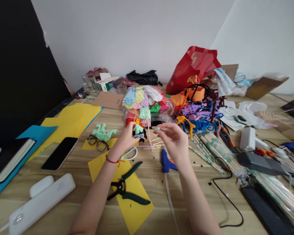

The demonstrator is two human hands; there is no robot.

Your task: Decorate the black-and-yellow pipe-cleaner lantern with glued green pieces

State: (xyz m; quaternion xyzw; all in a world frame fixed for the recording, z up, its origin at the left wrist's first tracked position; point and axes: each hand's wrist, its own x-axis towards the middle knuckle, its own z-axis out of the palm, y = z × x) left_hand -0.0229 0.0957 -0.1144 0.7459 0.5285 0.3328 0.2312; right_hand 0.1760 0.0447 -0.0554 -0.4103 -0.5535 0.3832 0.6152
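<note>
My left hand [127, 136] grips a small mint-green pipe-cleaner shape [138, 129] with several short prongs. Between thumb and fingertips, my right hand [175, 140] pinches a tiny pale green piece [157, 128]. The two hands are held apart above the table. Below my right hand lies a blue glue gun [165, 160]. White-handled scissors [130, 154] rest near my left wrist, and green-handled pliers [127, 186] lie on a yellow sheet [134, 212]. Another mint-green pipe-cleaner shape [104, 132] stands at the left, beside a pair of glasses [98, 143].
Bundled colourful pipe cleaners [144, 98] lie at the back, with a red bag [194, 67] behind orange, purple and blue pieces. A phone [60, 153] and a white power strip [42, 204] sit left. Wrapped sticks [216, 147] and a black cable [231, 200] lie right.
</note>
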